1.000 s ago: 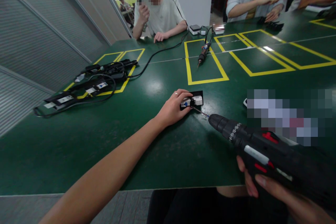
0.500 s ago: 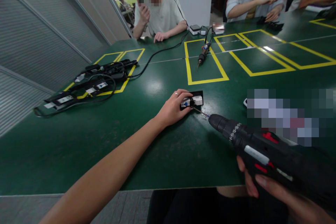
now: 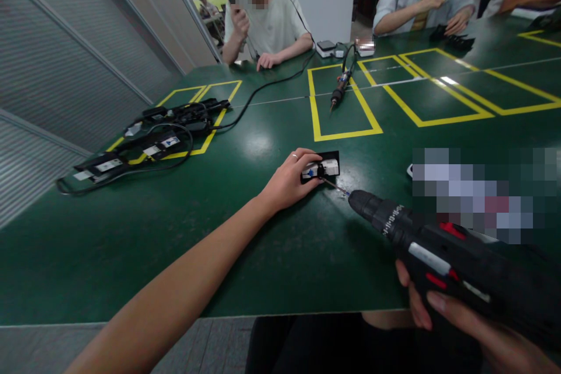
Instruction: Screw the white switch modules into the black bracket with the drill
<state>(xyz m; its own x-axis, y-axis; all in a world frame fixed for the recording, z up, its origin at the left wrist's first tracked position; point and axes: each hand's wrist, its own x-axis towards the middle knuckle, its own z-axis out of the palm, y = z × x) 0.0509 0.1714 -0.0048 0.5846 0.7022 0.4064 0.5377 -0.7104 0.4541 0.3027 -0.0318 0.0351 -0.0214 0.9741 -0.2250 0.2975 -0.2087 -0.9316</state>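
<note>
My left hand [image 3: 293, 182], with a ring on one finger, grips a small black piece with a white label [image 3: 331, 168] and holds it on the green table [image 3: 263, 257]. My right hand [image 3: 451, 310] is wrapped round the handle of a black and red power drill [image 3: 442, 251] at the lower right. The drill points left, and the tip of its long thin bit [image 3: 336, 187] meets the near edge of the black piece, close to my left fingertips.
Black devices with cables [image 3: 184, 123] lie at the left. A soldering-iron-like tool [image 3: 339, 93] rests in a yellow taped frame [image 3: 315, 123]. A blurred-out object [image 3: 473, 193] lies at the right. Across the table sit people [image 3: 276, 23], one handling black parts [image 3: 458, 41].
My hands, the drill and the black piece are nearly unmoved. Across the table, the hands of the person at the right have shifted slightly.
</note>
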